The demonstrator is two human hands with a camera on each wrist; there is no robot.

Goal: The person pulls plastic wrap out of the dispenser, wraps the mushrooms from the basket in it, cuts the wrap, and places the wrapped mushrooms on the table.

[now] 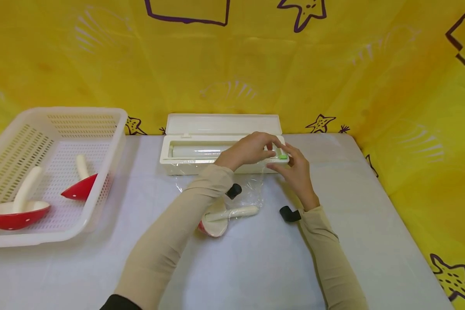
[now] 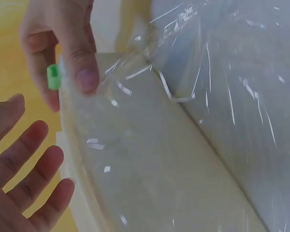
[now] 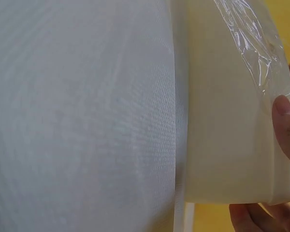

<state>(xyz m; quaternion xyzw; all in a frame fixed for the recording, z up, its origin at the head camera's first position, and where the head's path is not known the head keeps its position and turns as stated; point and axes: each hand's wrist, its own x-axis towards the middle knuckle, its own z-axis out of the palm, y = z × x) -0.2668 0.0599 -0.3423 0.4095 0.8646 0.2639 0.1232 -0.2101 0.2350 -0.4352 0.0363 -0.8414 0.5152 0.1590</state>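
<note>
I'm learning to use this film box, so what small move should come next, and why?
I'd probably bring the left grip, which is empty, onto the green tab, likely a cutter: clear film drapes over the front of the box, the tab sits at the box's right end, and the right grip holds that end.

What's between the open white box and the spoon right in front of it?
Clear plastic film, partly hidden behind the left sleeve and the black wrist piece; the head view shows it.
</note>
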